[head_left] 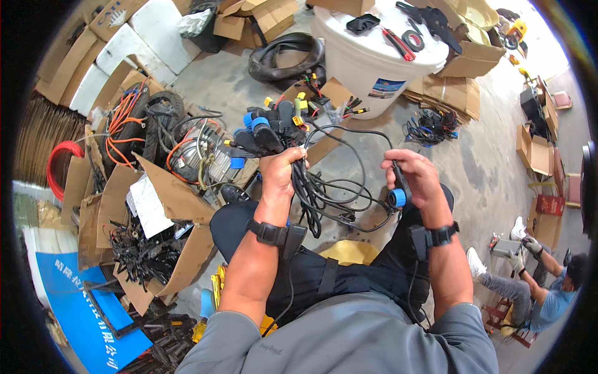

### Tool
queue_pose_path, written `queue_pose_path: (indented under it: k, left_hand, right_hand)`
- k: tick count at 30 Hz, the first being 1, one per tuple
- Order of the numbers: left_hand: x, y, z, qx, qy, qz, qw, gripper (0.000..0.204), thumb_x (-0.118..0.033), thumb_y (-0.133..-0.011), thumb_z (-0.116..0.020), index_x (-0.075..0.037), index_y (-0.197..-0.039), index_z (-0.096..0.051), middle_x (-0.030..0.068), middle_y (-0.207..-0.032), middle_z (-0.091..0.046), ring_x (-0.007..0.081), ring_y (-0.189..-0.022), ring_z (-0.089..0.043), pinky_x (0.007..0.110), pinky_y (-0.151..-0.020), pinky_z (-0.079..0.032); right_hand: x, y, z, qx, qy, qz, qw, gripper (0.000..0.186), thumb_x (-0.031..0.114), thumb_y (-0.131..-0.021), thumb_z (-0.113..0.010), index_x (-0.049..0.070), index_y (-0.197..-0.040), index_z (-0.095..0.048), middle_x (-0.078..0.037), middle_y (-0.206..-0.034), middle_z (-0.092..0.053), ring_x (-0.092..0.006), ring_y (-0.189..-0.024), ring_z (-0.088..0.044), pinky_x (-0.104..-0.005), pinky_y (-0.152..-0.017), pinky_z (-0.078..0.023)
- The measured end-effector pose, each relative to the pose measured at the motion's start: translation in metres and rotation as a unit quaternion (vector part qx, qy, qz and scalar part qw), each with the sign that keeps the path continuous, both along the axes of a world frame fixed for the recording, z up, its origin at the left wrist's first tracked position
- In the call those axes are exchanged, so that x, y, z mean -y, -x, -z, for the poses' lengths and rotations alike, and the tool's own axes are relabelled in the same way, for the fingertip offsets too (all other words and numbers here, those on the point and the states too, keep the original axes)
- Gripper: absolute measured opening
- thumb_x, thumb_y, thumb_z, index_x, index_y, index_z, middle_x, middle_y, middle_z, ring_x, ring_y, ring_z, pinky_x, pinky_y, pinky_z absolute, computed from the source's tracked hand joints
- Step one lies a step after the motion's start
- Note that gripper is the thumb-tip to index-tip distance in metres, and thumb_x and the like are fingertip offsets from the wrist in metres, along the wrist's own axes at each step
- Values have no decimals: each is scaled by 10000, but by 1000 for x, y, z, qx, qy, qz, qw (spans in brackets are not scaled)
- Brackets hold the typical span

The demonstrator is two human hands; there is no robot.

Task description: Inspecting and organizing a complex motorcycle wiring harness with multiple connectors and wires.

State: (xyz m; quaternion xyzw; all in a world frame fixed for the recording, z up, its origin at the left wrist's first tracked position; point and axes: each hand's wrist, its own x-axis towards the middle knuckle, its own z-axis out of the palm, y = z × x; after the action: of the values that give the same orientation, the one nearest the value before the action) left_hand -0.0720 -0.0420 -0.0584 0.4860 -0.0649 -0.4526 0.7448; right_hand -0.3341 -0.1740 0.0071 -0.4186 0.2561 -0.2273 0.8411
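A thick bunch of black cables [309,193] is closed in my left hand [278,173]. Black plugs with blue rings [266,135] stick out beyond that fist, beside several small yellow connectors [301,104]. Loops of cable hang down below the hand and arc across to the right. My right hand [416,176] grips one black cable plug [400,181], and the blue ring [397,198] at its end points down toward my knee. The fingers are wrapped round the plug's body. Both hands are held over my lap, apart from each other.
A cardboard box of black cables [149,255] stands at left, near tires and orange cables [124,118]. Ahead is a white tub [349,68] with tape and a cutter on its lid. More cables [430,126] lie on the floor. A gloved person [545,293] sits at far right.
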Motion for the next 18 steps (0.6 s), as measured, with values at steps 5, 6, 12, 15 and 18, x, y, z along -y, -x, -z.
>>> queue_pose_path:
  k: [5,6,12,15,18]
  left_hand:
    - [2,5,-5,3,-24,12,1000,79,-6,-739,-663,62,-781,-666,103,-697,-646,183,-538,-619,294,-510,-514]
    - [2,7,-5,3,-22,12,1000,79,-6,-739,-663,62,-781,-666,103,-697,-646,183,-538,-619,294,-510,-514]
    - [2,13,-15,26,-80,-6,996,68,11,-689,-705,55,-718,-663,72,-655,-631,149,-499,-585,254,-467,-460]
    - [2,4,-4,54,-53,-23,997,54,20,-704,-684,50,-742,-663,81,-685,-640,156,-524,-598,263,-493,-485]
    - [2,4,-7,64,-28,-19,997,58,22,-722,-679,49,-770,-660,82,-705,-642,156,-544,-604,265,-513,-497]
  right_hand:
    - [-16,-3,-54,-49,149,-28,987,329,-63,-842,-527,5,-1158,-595,-138,-1046,-657,-203,-857,-671,-298,-756,-546]
    - [-17,-5,-58,-49,151,-29,987,329,-63,-842,-527,5,-1158,-595,-138,-1046,-657,-203,-857,-671,-298,-756,-546]
    - [-11,-7,-87,-153,506,124,840,240,-10,-857,-575,22,-1087,-634,-28,-913,-640,-143,-866,-605,-250,-789,-465]
    - [5,-6,-103,-191,653,117,723,298,-13,-813,-547,22,-1097,-631,-53,-916,-599,-180,-897,-569,-272,-840,-428]
    - [13,-15,-93,-169,613,125,762,354,-33,-767,-514,25,-1096,-630,-94,-943,-552,-213,-946,-537,-298,-878,-410]
